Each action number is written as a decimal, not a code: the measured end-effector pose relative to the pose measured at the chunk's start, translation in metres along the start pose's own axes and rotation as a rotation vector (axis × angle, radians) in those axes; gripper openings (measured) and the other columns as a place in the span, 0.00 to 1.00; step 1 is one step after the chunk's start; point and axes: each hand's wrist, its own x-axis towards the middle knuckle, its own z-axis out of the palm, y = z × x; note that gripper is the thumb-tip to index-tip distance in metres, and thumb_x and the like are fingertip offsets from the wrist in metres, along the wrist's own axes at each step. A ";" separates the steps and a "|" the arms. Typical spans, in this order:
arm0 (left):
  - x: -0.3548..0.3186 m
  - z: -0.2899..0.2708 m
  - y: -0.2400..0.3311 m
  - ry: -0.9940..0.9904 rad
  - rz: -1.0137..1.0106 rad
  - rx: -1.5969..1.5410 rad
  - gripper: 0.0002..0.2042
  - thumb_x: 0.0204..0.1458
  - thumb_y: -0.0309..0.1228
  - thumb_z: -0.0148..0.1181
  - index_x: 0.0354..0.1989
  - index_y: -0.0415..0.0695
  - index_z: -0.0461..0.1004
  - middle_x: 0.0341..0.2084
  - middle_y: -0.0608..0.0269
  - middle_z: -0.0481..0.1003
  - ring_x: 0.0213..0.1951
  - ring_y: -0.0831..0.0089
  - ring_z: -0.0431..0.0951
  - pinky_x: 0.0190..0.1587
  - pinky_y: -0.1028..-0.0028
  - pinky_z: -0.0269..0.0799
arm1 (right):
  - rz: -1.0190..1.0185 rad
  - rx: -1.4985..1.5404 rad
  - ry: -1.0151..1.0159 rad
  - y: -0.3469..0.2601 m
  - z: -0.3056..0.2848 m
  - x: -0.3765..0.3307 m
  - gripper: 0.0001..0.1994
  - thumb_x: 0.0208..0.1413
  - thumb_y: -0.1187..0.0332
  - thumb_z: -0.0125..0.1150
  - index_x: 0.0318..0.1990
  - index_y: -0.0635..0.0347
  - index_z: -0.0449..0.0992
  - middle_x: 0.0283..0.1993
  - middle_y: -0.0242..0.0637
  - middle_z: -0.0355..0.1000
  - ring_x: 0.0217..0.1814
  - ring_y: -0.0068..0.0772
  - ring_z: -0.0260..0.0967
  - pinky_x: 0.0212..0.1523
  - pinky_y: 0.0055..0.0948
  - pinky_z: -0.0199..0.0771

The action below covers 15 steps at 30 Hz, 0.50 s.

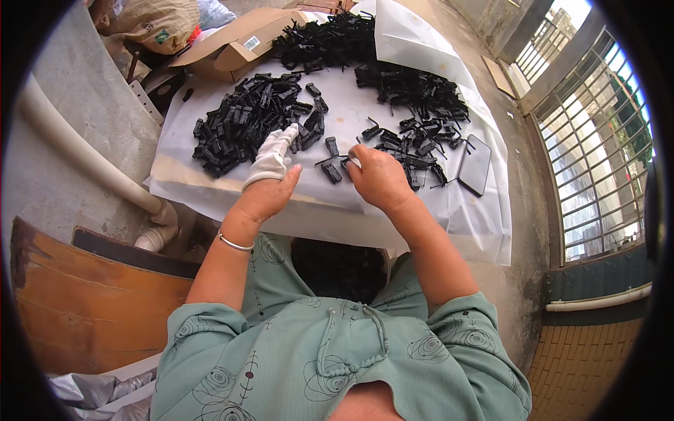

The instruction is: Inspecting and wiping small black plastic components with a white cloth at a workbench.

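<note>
Loose black clips point(331, 172) lie toward the desk's point(347, 105) near edge between left heap point(246, 119) and right heap point(414, 151), probably for short reach; left hand point(270, 186) spread, thumb apart, right hand point(379, 179) bunched beside them, pinch uncertain.

Black plastic parts point(246, 126) stand out against white sheeting point(344, 105), with a brown cardboard box point(225, 59) bearing a white label point(252, 43). A white glove point(269, 160) covers part of the left hand point(267, 199), above a silver bangle point(235, 243). Black looping lines and rose-like swirls pattern the person's sage-green top point(281, 358) and matching trousers point(272, 270). The phone point(475, 166) is grey-faced, its rim apparently black. Also seen: an orange-brown board point(105, 302), a cream pipe point(91, 151) and tan brickwork point(586, 361) gridded with darker lines.
</note>
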 end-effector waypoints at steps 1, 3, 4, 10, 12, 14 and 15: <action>0.001 -0.002 -0.002 0.001 0.004 0.003 0.22 0.48 0.24 0.52 0.54 0.35 0.63 0.48 0.46 0.68 0.53 0.59 0.66 0.57 0.68 0.59 | 0.014 -0.119 -0.042 0.005 0.003 0.009 0.07 0.51 0.68 0.53 0.34 0.60 0.72 0.30 0.46 0.72 0.35 0.48 0.71 0.35 0.40 0.70; -0.008 -0.007 -0.003 0.102 -0.086 0.017 0.21 0.48 0.24 0.52 0.52 0.36 0.64 0.46 0.47 0.69 0.51 0.57 0.67 0.56 0.68 0.60 | 0.042 -0.141 -0.086 0.014 0.009 0.024 0.07 0.50 0.68 0.51 0.34 0.59 0.72 0.31 0.46 0.73 0.37 0.49 0.71 0.37 0.43 0.70; -0.012 -0.006 -0.003 0.043 -0.269 -0.157 0.18 0.50 0.25 0.52 0.51 0.36 0.65 0.43 0.50 0.71 0.43 0.62 0.73 0.48 0.69 0.68 | 0.024 -0.226 -0.200 0.021 0.011 0.030 0.07 0.50 0.68 0.52 0.34 0.59 0.72 0.31 0.46 0.73 0.37 0.49 0.71 0.37 0.43 0.70; -0.032 0.004 0.009 -0.190 -0.658 -0.738 0.14 0.58 0.29 0.45 0.52 0.41 0.64 0.40 0.58 0.72 0.28 0.79 0.74 0.23 0.82 0.66 | -0.136 -0.098 -0.006 0.026 0.016 0.029 0.05 0.50 0.71 0.53 0.32 0.60 0.72 0.29 0.43 0.71 0.31 0.45 0.71 0.32 0.37 0.70; -0.029 0.009 0.006 -0.109 -0.711 -0.981 0.13 0.58 0.28 0.45 0.50 0.41 0.64 0.39 0.57 0.72 0.26 0.78 0.75 0.21 0.82 0.66 | -0.184 0.088 0.052 0.015 0.009 0.020 0.04 0.49 0.73 0.55 0.33 0.61 0.73 0.29 0.42 0.71 0.29 0.42 0.70 0.30 0.35 0.69; -0.022 0.012 0.011 -0.018 -0.773 -1.425 0.10 0.57 0.28 0.48 0.47 0.43 0.65 0.38 0.58 0.73 0.23 0.79 0.74 0.20 0.83 0.66 | -0.291 0.362 0.106 0.005 0.007 0.006 0.06 0.45 0.77 0.60 0.33 0.62 0.74 0.26 0.39 0.70 0.24 0.37 0.68 0.26 0.29 0.67; -0.015 0.015 0.018 -0.026 -0.773 -1.422 0.10 0.57 0.28 0.48 0.47 0.43 0.65 0.38 0.58 0.73 0.23 0.79 0.74 0.20 0.83 0.66 | -0.369 0.340 0.063 0.004 0.007 -0.001 0.06 0.45 0.77 0.60 0.33 0.62 0.74 0.25 0.39 0.70 0.24 0.36 0.68 0.25 0.29 0.67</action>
